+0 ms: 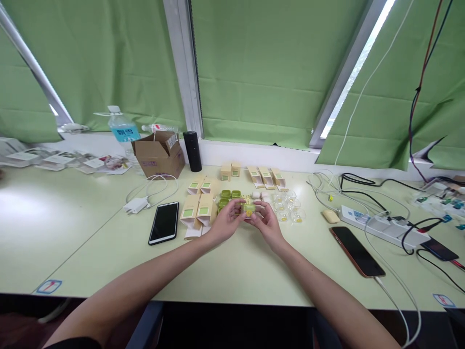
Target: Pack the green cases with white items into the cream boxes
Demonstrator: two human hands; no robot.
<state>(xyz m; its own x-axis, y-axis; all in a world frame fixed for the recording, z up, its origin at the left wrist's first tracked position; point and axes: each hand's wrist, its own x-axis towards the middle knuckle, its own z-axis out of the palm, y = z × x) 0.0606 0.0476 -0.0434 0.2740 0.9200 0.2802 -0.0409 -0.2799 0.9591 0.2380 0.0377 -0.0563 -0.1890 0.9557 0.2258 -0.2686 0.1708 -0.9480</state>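
My left hand and my right hand hold a small green container with a clear cover between their fingertips, just above the table. Yellow shows on or through its front. Behind my left hand stand several small green cups, partly hidden by my fingers. Several clear plastic domed covers with yellow spots lie right of my right hand. Little white pieces sit behind my right fingers, beside some small yellow pieces. To the left are several open tan card boxes with green labels.
More tan boxes stand at the back. Left are a phone, a white charger, a cardboard carton, a black cylinder and a large bottle. A power strip, cables and another phone occupy the right.
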